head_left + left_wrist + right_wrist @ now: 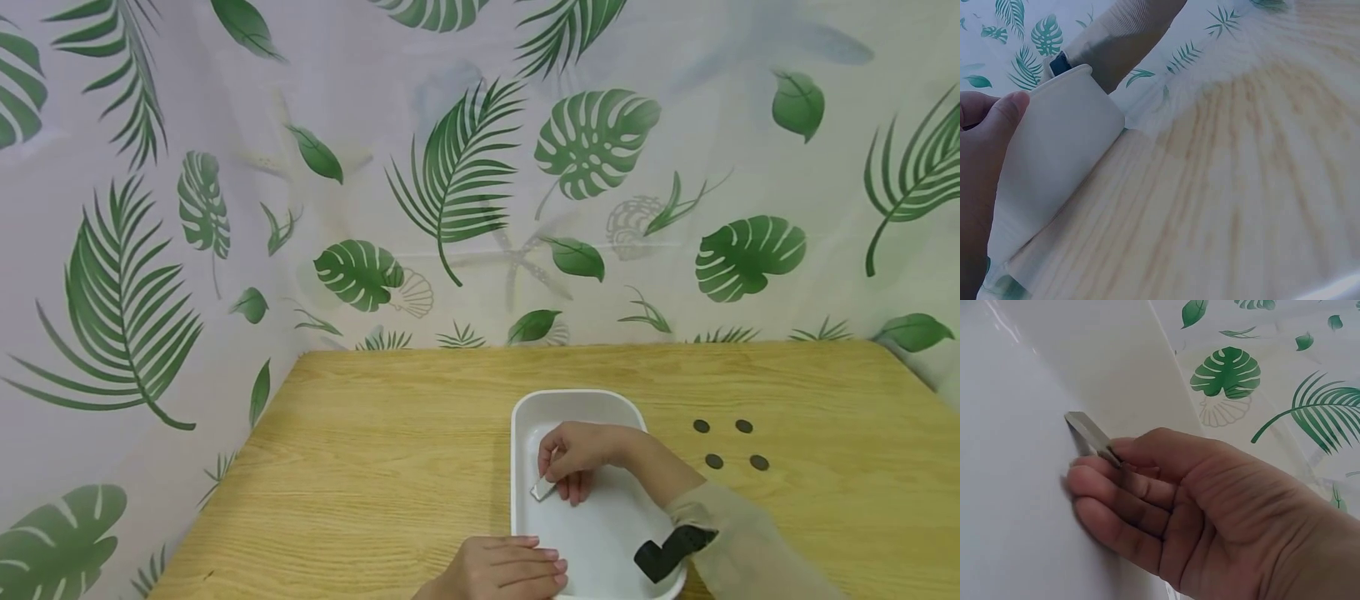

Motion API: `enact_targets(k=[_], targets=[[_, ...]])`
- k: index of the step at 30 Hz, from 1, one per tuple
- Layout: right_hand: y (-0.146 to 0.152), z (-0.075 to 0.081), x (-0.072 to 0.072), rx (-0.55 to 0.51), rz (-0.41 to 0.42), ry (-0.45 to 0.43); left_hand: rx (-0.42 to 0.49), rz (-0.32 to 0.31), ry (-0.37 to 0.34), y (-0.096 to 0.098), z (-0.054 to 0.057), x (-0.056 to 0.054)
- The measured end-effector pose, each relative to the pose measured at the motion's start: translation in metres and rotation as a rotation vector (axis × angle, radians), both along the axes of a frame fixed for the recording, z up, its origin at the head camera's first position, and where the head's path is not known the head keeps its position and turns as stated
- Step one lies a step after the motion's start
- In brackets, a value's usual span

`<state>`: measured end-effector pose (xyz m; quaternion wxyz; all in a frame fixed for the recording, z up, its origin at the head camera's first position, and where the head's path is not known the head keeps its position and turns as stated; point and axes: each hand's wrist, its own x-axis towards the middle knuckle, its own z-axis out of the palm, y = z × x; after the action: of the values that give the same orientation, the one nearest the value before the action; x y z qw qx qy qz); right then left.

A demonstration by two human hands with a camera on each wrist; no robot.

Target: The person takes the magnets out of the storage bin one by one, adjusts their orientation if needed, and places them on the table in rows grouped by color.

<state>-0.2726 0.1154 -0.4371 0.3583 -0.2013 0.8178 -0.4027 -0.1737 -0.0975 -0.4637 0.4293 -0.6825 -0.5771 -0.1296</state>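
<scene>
A deep white plastic tray (585, 403) with rounded corners stands on the wooden table. Inside it, my right hand (588, 450) pinches a small flat silver strip (1090, 431) between thumb and fingers, close to the tray's left wall. The strip's free end points down and left in the head view, near the tray floor; its other end is hidden in the fingers. My left hand (506, 571) grips the tray's near left rim, fingers lying over it. In the left wrist view its thumb (1011, 107) is against the outer wall.
Several small dark discs (714, 462) lie on the table (375, 442) to the right of the tray. A black wrist camera (667, 554) sits on the right sleeve, over the tray's right rim. A leaf-patterned curtain (480, 208) hangs behind and to the left of the table.
</scene>
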Motion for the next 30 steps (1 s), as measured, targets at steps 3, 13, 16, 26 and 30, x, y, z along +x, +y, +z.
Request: enact_targets(k=[3, 13, 16, 26, 30], targets=[[0.000, 0.000, -0.002, -0.017, 0.003, 0.007, 0.003, -0.004, -0.003, 0.001, 0.004, 0.001], [0.000, 0.000, -0.002, -0.034, 0.017, 0.051, -0.005, 0.000, -0.074, 0.000, 0.002, 0.005], [-0.001, 0.002, -0.002, -0.045, 0.014, 0.071, -0.002, 0.003, -0.052, 0.000, 0.005, 0.005], [0.001, 0.005, -0.003, -0.104, 0.034, 0.084, 0.004, -0.004, -0.003, 0.001, 0.024, 0.005], [0.003, 0.006, -0.004, -0.140, 0.042, 0.066, 0.011, -0.005, 0.024, 0.001, 0.023, 0.004]])
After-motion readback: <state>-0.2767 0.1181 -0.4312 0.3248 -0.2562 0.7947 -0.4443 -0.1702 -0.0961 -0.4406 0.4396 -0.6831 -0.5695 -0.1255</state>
